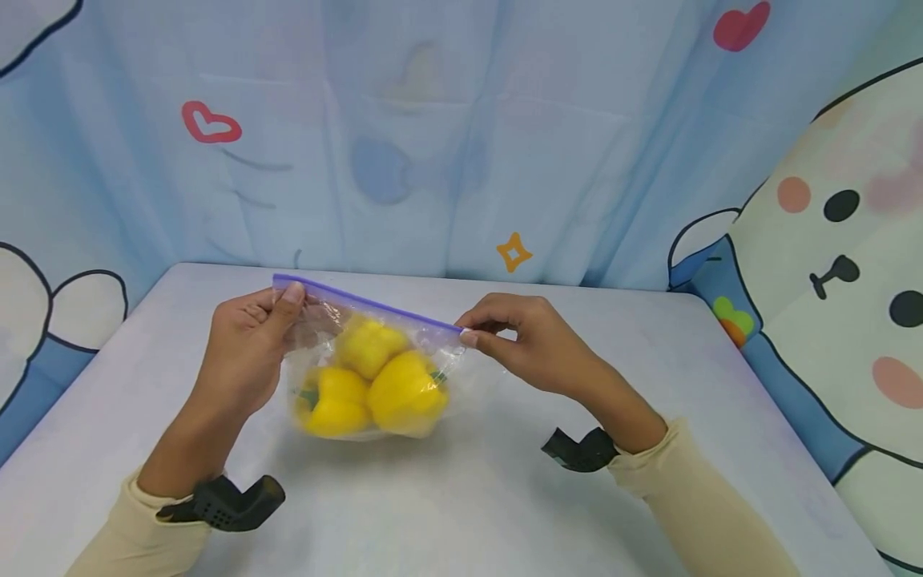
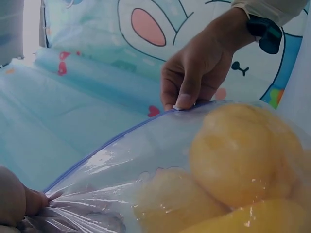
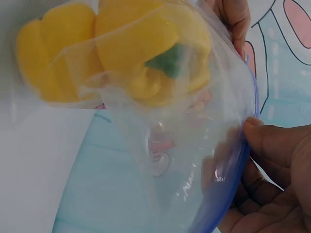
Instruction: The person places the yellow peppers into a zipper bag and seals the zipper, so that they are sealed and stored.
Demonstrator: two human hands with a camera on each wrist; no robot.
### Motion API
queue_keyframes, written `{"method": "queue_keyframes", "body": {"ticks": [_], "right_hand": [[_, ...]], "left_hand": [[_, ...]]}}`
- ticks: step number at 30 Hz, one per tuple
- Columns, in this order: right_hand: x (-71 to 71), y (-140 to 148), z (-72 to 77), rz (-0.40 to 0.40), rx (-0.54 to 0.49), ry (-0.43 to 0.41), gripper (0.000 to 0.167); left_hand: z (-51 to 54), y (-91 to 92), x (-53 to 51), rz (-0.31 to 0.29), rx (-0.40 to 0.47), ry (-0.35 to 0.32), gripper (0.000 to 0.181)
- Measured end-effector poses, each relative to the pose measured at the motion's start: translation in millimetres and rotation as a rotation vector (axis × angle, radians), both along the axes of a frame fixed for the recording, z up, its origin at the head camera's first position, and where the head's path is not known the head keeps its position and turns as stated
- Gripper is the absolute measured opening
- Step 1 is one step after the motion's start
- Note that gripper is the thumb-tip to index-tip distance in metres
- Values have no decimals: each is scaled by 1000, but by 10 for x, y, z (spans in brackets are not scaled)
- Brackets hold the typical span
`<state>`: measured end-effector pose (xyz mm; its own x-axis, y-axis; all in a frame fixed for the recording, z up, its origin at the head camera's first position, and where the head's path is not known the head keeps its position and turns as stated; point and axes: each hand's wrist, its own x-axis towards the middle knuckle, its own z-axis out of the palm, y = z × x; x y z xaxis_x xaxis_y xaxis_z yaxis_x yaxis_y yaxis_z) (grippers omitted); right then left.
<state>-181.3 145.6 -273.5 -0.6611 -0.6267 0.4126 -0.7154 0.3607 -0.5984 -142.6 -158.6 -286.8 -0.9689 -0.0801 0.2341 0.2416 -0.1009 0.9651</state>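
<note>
A clear zip bag (image 1: 310, 332) with a purple zip strip (image 1: 368, 303) holds three yellow bell peppers (image 1: 409, 393) with green stems. My left hand (image 1: 248, 344) grips the bag's upper left corner between thumb and fingers. At the right end of the strip, my right hand (image 1: 530, 340) pinches a small white slider (image 1: 465, 332) between thumb and fingertips. In the left wrist view the right hand (image 2: 199, 70) holds the slider at the strip, and the peppers (image 2: 243, 155) show through the plastic. The right wrist view has the bag's plastic (image 3: 160, 184) spread beside the right hand (image 3: 277, 179).
The white table (image 1: 461, 513) lies under the bag. A blue curtain (image 1: 447, 144) with printed hearts and cartoon figures hangs behind it and at the sides. Each wrist carries a black camera mount (image 1: 238, 503).
</note>
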Motion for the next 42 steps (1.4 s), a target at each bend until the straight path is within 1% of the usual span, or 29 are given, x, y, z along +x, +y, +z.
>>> {"method": "queue_keyframes", "body": {"ticks": [3,6,8,12,16,21,23,28,30,33,35,37,40,42], "right_hand": [[-11,40,19,-12,-32,47,11],[-10,84,65,-29,-38,86,12],[-3,118,93,-52,-23,108,13],[10,189,123,-99,14,147,14],[10,269,123,-134,37,170,14],[4,379,133,-195,69,195,15],[7,424,142,-217,78,194,16],[28,506,156,-240,75,179,16],[35,519,151,-244,59,158,16],[29,533,118,-235,30,101,15],[25,559,85,-243,24,72,14],[25,602,42,-242,12,40,14],[45,677,-2,-235,-27,19,14],[82,717,2,-210,-63,1,15]], "left_hand": [[0,-11,-1,-7,-40,10,30],[5,-21,-3,-17,-29,23,30],[11,-36,-2,-15,-32,26,28],[17,-65,-5,-19,-5,26,25],[16,-67,-12,-44,31,27,24],[12,-78,-19,-39,0,30,27],[15,-81,-23,-27,-31,25,28],[21,-66,-25,-35,-41,33,30],[16,-59,-23,-49,-30,44,34],[2,-54,-25,-49,-52,24,34],[-13,-49,-39,-65,-57,9,32],[-28,-51,-52,-76,-110,-7,32],[-43,-46,-57,-118,-141,12,30],[-39,-44,-45,-147,-152,35,28]]}}
